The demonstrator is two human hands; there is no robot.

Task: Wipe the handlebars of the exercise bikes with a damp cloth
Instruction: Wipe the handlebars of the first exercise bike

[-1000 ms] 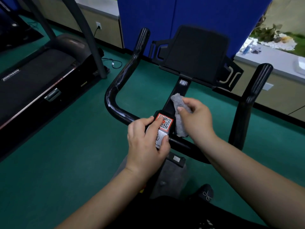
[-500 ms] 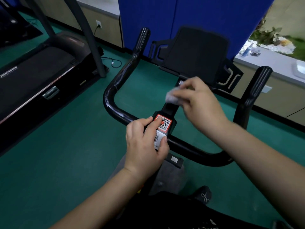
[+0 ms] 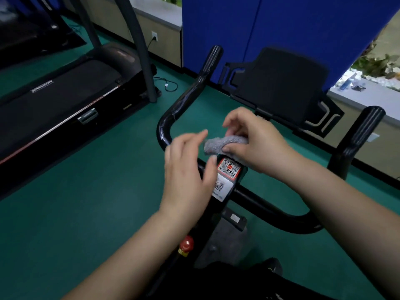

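While the right hand (image 3: 257, 146) is pinching the bunched grey cloth (image 3: 225, 144) mid-frame, the left hand (image 3: 188, 169) is hovering loose-fingered, gripping nothing. Fumbling this handover risks dropping it off the handlebar (image 3: 173, 118).

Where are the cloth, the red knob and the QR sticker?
cloth (image 3: 218, 143): head view, on the bunched grey end left of the right hand.
red knob (image 3: 187, 244): head view, on its round top.
QR sticker (image 3: 229, 168): head view, on the red-bordered code's centre.
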